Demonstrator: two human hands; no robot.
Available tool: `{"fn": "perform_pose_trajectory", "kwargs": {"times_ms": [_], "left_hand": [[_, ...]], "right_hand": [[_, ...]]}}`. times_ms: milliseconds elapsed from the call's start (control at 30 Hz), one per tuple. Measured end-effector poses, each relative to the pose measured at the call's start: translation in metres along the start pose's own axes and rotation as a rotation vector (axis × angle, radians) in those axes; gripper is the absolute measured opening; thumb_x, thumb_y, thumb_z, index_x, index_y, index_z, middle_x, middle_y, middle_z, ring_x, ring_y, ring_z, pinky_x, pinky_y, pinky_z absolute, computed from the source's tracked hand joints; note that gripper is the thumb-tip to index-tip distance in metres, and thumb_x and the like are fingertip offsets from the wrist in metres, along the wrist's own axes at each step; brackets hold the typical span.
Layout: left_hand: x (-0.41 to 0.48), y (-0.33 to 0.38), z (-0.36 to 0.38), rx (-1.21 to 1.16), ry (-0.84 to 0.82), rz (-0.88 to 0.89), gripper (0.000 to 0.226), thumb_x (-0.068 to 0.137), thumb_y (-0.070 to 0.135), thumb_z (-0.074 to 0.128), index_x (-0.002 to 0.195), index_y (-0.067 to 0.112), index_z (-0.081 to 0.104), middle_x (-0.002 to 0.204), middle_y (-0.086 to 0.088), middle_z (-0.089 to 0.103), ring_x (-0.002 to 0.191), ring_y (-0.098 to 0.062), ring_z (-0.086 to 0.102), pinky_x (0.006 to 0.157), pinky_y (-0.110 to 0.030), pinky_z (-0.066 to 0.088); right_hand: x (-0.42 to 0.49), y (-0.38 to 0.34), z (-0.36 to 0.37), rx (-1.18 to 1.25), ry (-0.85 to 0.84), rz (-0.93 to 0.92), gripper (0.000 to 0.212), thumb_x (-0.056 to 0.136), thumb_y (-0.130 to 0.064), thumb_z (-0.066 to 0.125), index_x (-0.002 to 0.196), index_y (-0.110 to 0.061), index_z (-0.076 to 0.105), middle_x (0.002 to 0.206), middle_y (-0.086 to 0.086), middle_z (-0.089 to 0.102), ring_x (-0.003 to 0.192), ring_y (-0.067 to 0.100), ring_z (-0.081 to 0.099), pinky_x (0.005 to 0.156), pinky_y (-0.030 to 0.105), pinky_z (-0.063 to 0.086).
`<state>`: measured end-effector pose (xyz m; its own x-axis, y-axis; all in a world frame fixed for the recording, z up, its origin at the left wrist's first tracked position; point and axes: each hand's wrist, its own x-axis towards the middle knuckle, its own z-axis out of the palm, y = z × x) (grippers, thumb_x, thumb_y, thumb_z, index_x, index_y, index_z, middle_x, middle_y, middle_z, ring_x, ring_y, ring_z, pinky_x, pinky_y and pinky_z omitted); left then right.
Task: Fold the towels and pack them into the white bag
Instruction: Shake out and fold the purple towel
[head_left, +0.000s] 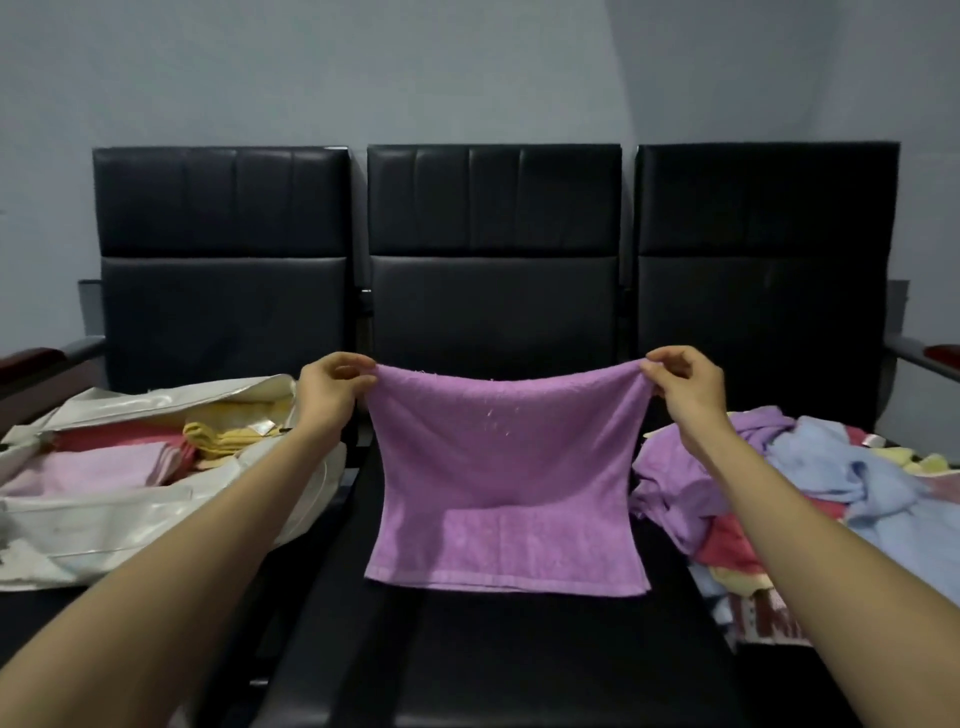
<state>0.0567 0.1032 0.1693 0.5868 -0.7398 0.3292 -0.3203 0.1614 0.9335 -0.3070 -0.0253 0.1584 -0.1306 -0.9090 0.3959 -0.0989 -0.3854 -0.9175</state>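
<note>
A purple towel hangs over the middle black seat, its lower edge lying on the cushion. My left hand pinches its top left corner and my right hand pinches its top right corner, so the top edge sags between them. The white bag lies open on the left seat with folded pink, red and yellow towels inside. A loose pile of unfolded towels, purple, light blue, red and yellow, covers the right seat.
Three black padded seats stand in a row against a grey wall. Armrests with dark red tops flank the row at both ends. The front of the middle cushion shows bare black padding.
</note>
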Motion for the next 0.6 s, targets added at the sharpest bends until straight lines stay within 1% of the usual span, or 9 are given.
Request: {"fn": "perform_pose_trajectory", "kwargs": {"times_ms": [100,167,200,267,333,433,467,533,600], "left_hand": [[-0.011,0.030,-0.021,-0.042,0.032,0.049,0.027,0.080,-0.001,0.071,0.082,0.026,0.071,0.087,-0.003,0.070,0.090,-0.022,0.067,0.085,-0.032,0.055],[-0.022,0.052,-0.036,-0.064,0.049,0.086,0.025,0.082,0.002,0.069,0.089,0.026,0.072,0.092,-0.004,0.071,0.094,-0.026,0.068,0.087,-0.041,0.055],[-0.029,0.063,-0.042,-0.055,0.066,0.132,0.023,0.084,0.004,0.068,0.094,0.025,0.072,0.096,-0.004,0.071,0.095,-0.025,0.067,0.087,-0.042,0.055],[-0.046,0.085,-0.054,0.018,0.119,0.273,0.021,0.089,0.008,0.065,0.106,0.019,0.070,0.105,-0.002,0.067,0.098,-0.018,0.064,0.088,-0.030,0.053],[-0.064,0.108,-0.065,0.086,0.188,0.424,0.017,0.090,0.009,0.062,0.104,0.016,0.069,0.105,-0.001,0.060,0.097,-0.013,0.058,0.083,-0.016,0.047],[-0.086,0.140,-0.081,0.056,0.250,0.530,0.010,0.092,0.013,0.061,0.098,0.019,0.065,0.103,0.004,0.049,0.093,-0.010,0.053,0.081,-0.017,0.046],[-0.089,0.149,-0.086,0.035,0.250,0.543,0.008,0.093,0.013,0.059,0.098,0.018,0.062,0.102,0.004,0.047,0.090,-0.008,0.052,0.079,-0.014,0.045],[-0.092,0.165,-0.093,-0.011,0.200,0.545,0.005,0.096,0.013,0.055,0.101,0.015,0.056,0.099,0.003,0.050,0.084,-0.002,0.051,0.071,-0.008,0.045],[-0.089,0.175,-0.097,-0.023,0.099,0.506,0.006,0.097,0.013,0.053,0.103,0.013,0.053,0.092,0.006,0.055,0.081,-0.002,0.052,0.068,-0.012,0.045]], "right_hand": [[-0.014,-0.045,-0.016,0.081,0.019,-0.073,0.012,0.088,-0.009,0.068,0.096,-0.017,0.064,0.091,-0.002,0.067,0.089,0.012,0.063,0.078,0.024,0.052],[-0.026,-0.075,-0.029,0.104,0.025,-0.146,0.013,0.088,-0.013,0.069,0.098,-0.018,0.064,0.095,-0.001,0.067,0.091,0.010,0.063,0.080,0.023,0.052],[-0.032,-0.090,-0.035,0.106,0.029,-0.188,0.013,0.087,-0.013,0.069,0.097,-0.019,0.063,0.094,-0.003,0.066,0.091,0.009,0.063,0.080,0.022,0.052],[-0.049,-0.117,-0.046,0.099,0.037,-0.276,0.013,0.088,-0.013,0.069,0.098,-0.018,0.063,0.091,-0.007,0.064,0.085,-0.003,0.062,0.075,0.013,0.049],[-0.066,-0.143,-0.056,0.103,0.049,-0.361,0.014,0.089,-0.012,0.068,0.101,-0.015,0.062,0.090,-0.010,0.063,0.079,-0.010,0.060,0.072,0.009,0.049],[-0.085,-0.176,-0.073,0.157,0.060,-0.440,0.013,0.088,-0.012,0.068,0.095,-0.021,0.061,0.091,-0.008,0.063,0.080,-0.006,0.061,0.071,0.010,0.050],[-0.088,-0.185,-0.077,0.184,0.059,-0.452,0.016,0.088,-0.011,0.068,0.092,-0.024,0.061,0.091,-0.007,0.063,0.080,-0.005,0.061,0.071,0.011,0.050],[-0.088,-0.200,-0.083,0.230,0.049,-0.453,0.019,0.087,-0.010,0.069,0.091,-0.027,0.060,0.092,-0.006,0.063,0.082,-0.003,0.062,0.071,0.013,0.051],[-0.084,-0.205,-0.083,0.238,0.024,-0.421,0.019,0.087,-0.012,0.070,0.092,-0.027,0.061,0.094,-0.006,0.064,0.086,0.002,0.062,0.073,0.018,0.053]]}}
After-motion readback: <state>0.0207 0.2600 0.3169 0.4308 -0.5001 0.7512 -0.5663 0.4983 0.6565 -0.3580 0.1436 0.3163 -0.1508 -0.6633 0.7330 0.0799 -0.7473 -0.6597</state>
